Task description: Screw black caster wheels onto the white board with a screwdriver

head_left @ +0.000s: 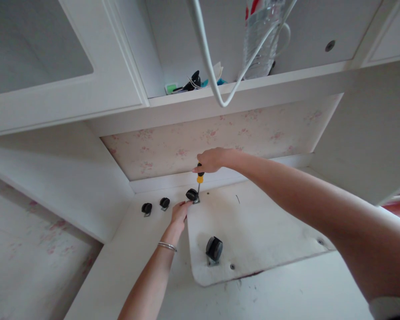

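My right hand (pixel 212 160) is closed around the black and yellow handle of a screwdriver (pixel 200 178). Its shaft points down at the metal plate of a black caster wheel (pixel 192 194) at the far left corner of a white board (pixel 253 222). My left hand (pixel 180 210), with bracelets on the wrist, is at that corner, its fingers touching the board's edge beside the caster plate; whether they pinch the plate or the board cannot be made out. Another caster (pixel 214 249) stands on the near left corner of the board. The screw under the screwdriver tip is too small to see.
Two loose casters, a left one (pixel 147 208) and a right one (pixel 164 203), lie on the white desk (pixel 120 275) left of the board. Overhead, a shelf (pixel 286 78) carries a plastic bottle (pixel 260 40) and small items. A white cable (pixel 224 104) hangs down in front.
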{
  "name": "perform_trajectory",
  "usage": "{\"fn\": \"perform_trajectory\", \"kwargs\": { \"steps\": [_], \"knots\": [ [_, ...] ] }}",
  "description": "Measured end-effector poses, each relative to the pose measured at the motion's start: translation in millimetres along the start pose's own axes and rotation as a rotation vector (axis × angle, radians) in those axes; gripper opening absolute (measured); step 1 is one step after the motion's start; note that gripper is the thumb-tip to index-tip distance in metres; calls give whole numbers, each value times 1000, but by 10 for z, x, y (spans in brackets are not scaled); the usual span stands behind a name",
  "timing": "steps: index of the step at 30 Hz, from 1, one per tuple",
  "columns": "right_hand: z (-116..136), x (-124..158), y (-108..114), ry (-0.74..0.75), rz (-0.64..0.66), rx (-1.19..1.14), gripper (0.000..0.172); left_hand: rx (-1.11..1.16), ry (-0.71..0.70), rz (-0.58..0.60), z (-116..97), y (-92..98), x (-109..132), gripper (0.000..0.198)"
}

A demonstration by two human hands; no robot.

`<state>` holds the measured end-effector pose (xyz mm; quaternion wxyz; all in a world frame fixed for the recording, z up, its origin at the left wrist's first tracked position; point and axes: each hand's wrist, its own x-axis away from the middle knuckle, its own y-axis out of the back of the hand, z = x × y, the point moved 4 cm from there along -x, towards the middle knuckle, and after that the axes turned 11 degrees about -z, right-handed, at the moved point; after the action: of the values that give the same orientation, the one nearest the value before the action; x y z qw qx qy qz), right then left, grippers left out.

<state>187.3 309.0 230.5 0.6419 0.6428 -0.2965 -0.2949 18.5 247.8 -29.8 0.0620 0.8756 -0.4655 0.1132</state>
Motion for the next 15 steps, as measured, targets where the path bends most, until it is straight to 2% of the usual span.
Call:
{"fn": "perform_trajectory", "kwargs": {
  "steps": [3, 7, 12, 15],
  "knots": [
    [20, 12, -18, 47, 27, -40, 66, 1, 3, 13, 7, -11, -15, 27],
    [46, 5, -24, 55, -16, -1, 62, 0, 16, -3, 38, 2, -23, 27],
    [38, -11, -22, -20, -76, 29, 75, -2, 20, -10, 28, 14, 2, 28],
    [42, 31, -7, -4, -78, -29, 76, 4, 11, 4, -7, 0, 8, 29]
  ]
}}
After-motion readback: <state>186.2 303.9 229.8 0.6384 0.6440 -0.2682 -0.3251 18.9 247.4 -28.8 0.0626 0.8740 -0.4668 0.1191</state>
